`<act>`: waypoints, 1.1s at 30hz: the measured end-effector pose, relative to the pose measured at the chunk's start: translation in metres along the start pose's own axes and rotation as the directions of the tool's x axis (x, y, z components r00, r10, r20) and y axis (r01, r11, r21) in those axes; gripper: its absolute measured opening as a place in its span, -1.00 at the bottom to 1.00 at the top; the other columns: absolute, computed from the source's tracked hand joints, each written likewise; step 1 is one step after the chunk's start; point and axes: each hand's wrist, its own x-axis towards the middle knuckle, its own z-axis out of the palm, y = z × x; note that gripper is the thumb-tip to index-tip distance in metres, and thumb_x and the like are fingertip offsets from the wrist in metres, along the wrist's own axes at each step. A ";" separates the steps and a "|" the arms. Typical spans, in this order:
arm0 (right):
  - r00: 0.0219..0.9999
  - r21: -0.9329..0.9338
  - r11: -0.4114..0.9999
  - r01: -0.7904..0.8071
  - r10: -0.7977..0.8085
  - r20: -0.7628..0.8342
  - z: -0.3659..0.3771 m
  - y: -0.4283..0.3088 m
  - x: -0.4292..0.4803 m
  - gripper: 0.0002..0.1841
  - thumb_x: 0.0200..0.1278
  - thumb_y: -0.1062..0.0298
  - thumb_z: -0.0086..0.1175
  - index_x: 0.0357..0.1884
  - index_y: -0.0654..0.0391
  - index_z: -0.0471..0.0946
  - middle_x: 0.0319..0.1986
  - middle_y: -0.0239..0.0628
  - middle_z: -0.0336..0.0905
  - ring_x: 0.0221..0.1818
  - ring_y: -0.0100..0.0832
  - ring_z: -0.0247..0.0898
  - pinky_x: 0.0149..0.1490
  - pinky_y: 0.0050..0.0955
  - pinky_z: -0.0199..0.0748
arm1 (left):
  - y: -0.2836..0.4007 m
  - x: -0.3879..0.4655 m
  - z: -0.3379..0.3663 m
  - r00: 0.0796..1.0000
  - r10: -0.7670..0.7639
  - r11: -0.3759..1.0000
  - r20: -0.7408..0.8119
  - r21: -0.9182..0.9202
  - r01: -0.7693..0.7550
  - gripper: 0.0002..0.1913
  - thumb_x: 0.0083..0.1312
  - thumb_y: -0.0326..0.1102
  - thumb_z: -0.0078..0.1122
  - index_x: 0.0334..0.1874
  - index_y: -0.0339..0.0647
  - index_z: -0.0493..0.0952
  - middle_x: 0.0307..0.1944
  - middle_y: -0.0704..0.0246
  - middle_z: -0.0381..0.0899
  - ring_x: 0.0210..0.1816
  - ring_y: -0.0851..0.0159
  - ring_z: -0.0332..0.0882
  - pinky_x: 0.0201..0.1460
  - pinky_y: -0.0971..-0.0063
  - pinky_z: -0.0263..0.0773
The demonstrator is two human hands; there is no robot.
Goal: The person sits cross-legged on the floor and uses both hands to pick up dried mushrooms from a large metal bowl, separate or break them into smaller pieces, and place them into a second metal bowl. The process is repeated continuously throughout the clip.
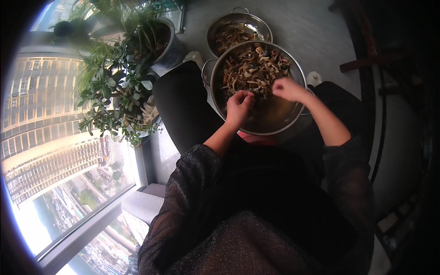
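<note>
A large two-handled stainless steel basin [294,115] sits between my knees. Brownish mushroom pieces [256,70] are heaped in its far half, and murky, yellowish liquid shows in the near half. Over the basin's near left part is my left hand [239,107], thumb and fingertips pinched together at the edge of the heap. My right hand [289,90] reaches in from the right rim with curled fingers, slightly blurred. Whether either hand has a small piece between its fingertips cannot be made out. Just beyond stands a second steel basin [264,30], partly covered by the first, holding similar pieces.
Leafy potted plants [113,82] crowd the left side by a large window [55,113]. A ceramic flowerpot [170,48] is left of the far basin. My dark-clad left leg [182,103] flanks the basin. A reddish frame [361,63] stands at the right on the grey floor [309,24].
</note>
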 end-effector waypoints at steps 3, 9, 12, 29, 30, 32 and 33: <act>0.959 -0.065 0.969 -0.240 0.226 -0.172 0.045 0.023 -0.024 -0.47 -0.04 0.29 0.27 0.00 0.27 0.40 -0.12 -0.02 0.51 -0.06 -0.12 0.45 0.03 -0.32 0.40 | 0.000 -0.001 0.001 1.000 -0.030 0.999 0.000 -0.012 0.030 -0.89 0.31 -0.40 0.01 -0.20 -0.26 0.48 -0.47 0.50 0.46 -0.48 0.56 0.37 -0.44 0.71 0.33; 0.867 0.398 0.845 -0.356 0.458 -0.196 0.099 0.025 0.000 -0.52 0.03 0.35 0.20 0.03 0.21 0.37 -0.18 -0.15 0.50 -0.13 -0.25 0.46 -0.04 -0.33 0.47 | 0.001 -0.003 -0.001 0.999 -0.054 0.998 -0.004 -0.025 0.054 -0.88 0.31 -0.40 0.01 -0.20 -0.26 0.49 -0.48 0.49 0.47 -0.47 0.55 0.39 -0.43 0.70 0.35; 0.828 0.887 0.330 -0.322 0.553 0.094 0.105 0.016 -0.003 -0.72 0.18 0.39 0.06 -0.05 0.08 0.40 -0.28 -0.31 0.51 -0.31 -0.45 0.49 -0.28 -0.47 0.52 | 0.000 -0.003 -0.003 0.999 -0.039 0.999 -0.001 0.016 0.039 -0.88 0.31 -0.40 0.00 -0.20 -0.26 0.49 -0.47 0.47 0.48 -0.47 0.54 0.40 -0.42 0.70 0.36; 0.912 0.034 0.936 -0.350 0.349 -0.214 0.059 0.019 -0.028 -0.65 -0.01 0.33 0.24 -0.13 0.18 0.51 -0.26 -0.14 0.58 -0.18 -0.18 0.53 -0.10 -0.30 0.49 | -0.003 -0.002 -0.006 0.998 -0.052 0.998 0.026 -0.038 0.053 -0.88 0.30 -0.43 0.00 -0.18 -0.28 0.48 -0.42 0.45 0.50 -0.44 0.52 0.42 -0.37 0.66 0.38; 0.930 0.034 0.944 -0.328 0.329 -0.164 0.061 0.016 -0.030 -0.63 -0.05 0.34 0.25 -0.14 0.20 0.51 -0.26 -0.12 0.58 -0.18 -0.17 0.52 -0.10 -0.29 0.48 | -0.003 -0.002 -0.006 0.998 -0.048 0.998 0.026 -0.036 0.049 -0.88 0.30 -0.43 0.00 -0.18 -0.28 0.48 -0.42 0.45 0.50 -0.44 0.52 0.42 -0.37 0.66 0.38; 0.959 0.040 0.962 -0.272 0.274 -0.075 0.065 0.013 -0.034 -0.60 -0.11 0.36 0.27 -0.15 0.24 0.50 -0.26 -0.07 0.56 -0.18 -0.13 0.51 -0.09 -0.28 0.46 | -0.004 -0.001 -0.005 0.998 -0.054 0.998 0.029 -0.042 0.055 -0.88 0.30 -0.43 0.00 -0.19 -0.28 0.48 -0.43 0.46 0.50 -0.44 0.52 0.42 -0.37 0.66 0.38; 0.962 -0.077 0.958 -0.275 0.273 -0.028 0.069 0.010 -0.033 -0.57 -0.16 0.32 0.29 -0.16 0.24 0.51 -0.25 -0.04 0.55 -0.16 -0.12 0.50 -0.08 -0.28 0.45 | -0.004 -0.001 -0.004 0.998 -0.062 0.997 0.030 -0.050 0.064 -0.88 0.30 -0.43 0.00 -0.19 -0.28 0.48 -0.43 0.46 0.50 -0.44 0.52 0.42 -0.37 0.66 0.38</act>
